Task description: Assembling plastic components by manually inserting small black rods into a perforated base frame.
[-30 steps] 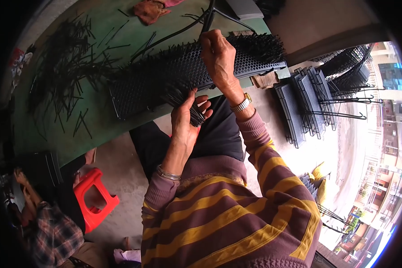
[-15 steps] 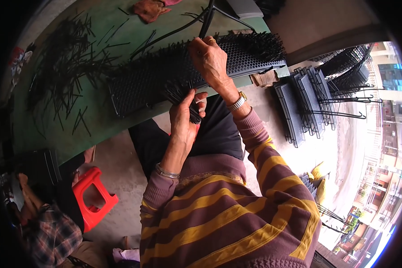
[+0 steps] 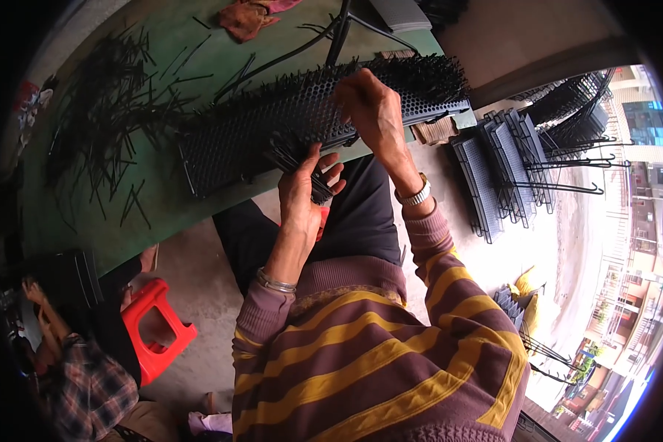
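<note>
A long black perforated panel (image 3: 225,156) lies across the near side of the green table, tilted up toward the right. Short black bristle-like strips (image 3: 431,74) stand up from its far side, thickest at the right end. My left hand (image 3: 300,193) is closed round a bundle of thin black strips (image 3: 289,153) by the panel's near edge, thumb on top and some fingers stretched out. My right hand (image 3: 377,110) hovers over the panel's middle with bent fingers. Its fingertips are blurred, so I cannot see whether anything is between them.
Loose black strips (image 3: 99,110) are heaped on the green table (image 3: 59,214) at left. A bent black rod frame (image 3: 335,48) and a reddish-brown cloth (image 3: 244,20) lie beyond. More perforated panels (image 3: 479,188) stand at right. A red stool (image 3: 155,324) and another person (image 3: 88,383) are at lower left.
My right hand has come off the strips at the panel's far side and moved right and nearer to me. My left hand keeps its bundle, its fingers a little more spread.
</note>
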`<state>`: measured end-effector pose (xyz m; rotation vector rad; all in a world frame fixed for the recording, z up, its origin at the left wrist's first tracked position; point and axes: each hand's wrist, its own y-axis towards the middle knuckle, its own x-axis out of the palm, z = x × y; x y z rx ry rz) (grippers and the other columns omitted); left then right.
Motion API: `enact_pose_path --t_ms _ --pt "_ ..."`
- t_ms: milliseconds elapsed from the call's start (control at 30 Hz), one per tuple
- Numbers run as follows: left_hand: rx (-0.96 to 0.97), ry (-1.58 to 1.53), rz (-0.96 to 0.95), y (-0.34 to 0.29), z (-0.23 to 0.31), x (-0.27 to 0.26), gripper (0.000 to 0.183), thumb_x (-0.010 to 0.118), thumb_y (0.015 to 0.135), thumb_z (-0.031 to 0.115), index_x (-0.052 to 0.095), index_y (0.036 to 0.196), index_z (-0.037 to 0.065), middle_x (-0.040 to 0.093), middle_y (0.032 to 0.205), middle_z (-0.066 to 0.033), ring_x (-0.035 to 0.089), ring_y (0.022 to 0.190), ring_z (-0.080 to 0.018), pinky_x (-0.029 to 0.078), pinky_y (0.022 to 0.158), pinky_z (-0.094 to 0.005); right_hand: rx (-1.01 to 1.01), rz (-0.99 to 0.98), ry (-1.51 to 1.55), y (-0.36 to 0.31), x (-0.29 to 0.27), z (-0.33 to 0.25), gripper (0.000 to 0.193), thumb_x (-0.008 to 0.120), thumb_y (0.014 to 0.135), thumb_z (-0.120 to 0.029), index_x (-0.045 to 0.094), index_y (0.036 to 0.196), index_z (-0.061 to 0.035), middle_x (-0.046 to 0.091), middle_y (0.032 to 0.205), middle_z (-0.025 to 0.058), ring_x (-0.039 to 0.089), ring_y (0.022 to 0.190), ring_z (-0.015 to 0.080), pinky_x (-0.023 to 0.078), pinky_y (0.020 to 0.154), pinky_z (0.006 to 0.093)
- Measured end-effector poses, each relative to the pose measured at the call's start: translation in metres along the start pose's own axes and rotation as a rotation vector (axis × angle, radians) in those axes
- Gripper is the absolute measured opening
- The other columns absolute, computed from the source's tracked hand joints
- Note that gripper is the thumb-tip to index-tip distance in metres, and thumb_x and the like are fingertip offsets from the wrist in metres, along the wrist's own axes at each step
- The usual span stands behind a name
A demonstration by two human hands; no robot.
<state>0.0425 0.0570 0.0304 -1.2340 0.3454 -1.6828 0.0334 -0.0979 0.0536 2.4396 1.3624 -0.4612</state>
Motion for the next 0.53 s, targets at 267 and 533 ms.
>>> enact_pose_path --t_ms 267,533 --pt "-0.037 -0.001 -0.115 0.010 -0.007 -0.009 0.025 0.071 0.088 0.027 0.060 0.103 0.010 0.064 0.077 -0.0058 0.049 0.054 -0.0085 0.039 0.048 -0.0243 -0.331 0.379 0.093 0.033 0.020 0.007 0.004 0.060 0.089 0.001 0.063 0.090 -0.0001 0.063 0.075 0.0048 0.059 0.056 0.0078 0.045 0.051 0.0226" --pt "-0.034 -0.002 -0.133 0.010 -0.008 -0.012 0.024 0.072 0.087 0.027 0.059 0.098 0.009 0.062 0.074 -0.0052 0.046 0.052 -0.0074 0.034 0.048 -0.0228 -0.351 0.361 -0.021 0.040 0.027 0.010 0.009 0.060 0.092 -0.005 0.066 0.098 -0.0014 0.065 0.075 0.0058 0.061 0.055 0.0104 0.046 0.048 0.0224"
